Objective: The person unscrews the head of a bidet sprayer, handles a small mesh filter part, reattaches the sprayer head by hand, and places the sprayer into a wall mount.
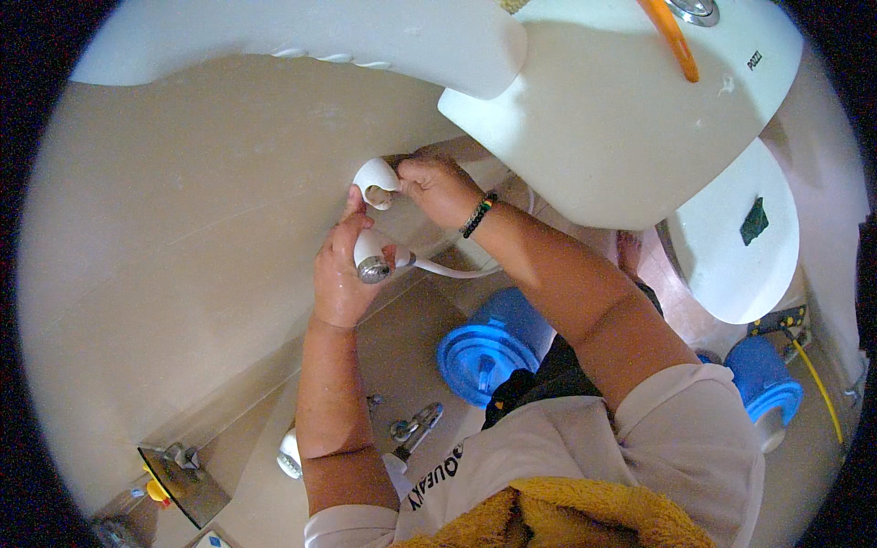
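Observation:
My left hand (335, 265) is wrapped round a white handheld shower head (369, 245), its grey perforated face tilted down toward me. A white hose (457, 272) runs off to the right from its handle. Just above it, against the beige wall, sits a white domed holder (370, 172) with a hollow front; something brownish shows inside. A fingertip of the left hand reaches up to the holder's lower left edge. My right hand (438, 187), with a dark beaded bracelet (478, 216) on its wrist, pinches at the holder's right edge. Its far fingers are partly hidden.
White toilet cistern (585, 137) at upper right carries an orange curved thing (671, 41). A dark green piece (755, 222) lies on the toilet lid (731, 247). Blue buckets (484, 352) stand below. Metal taps (418, 422) and a glass shelf (187, 484) are at lower left.

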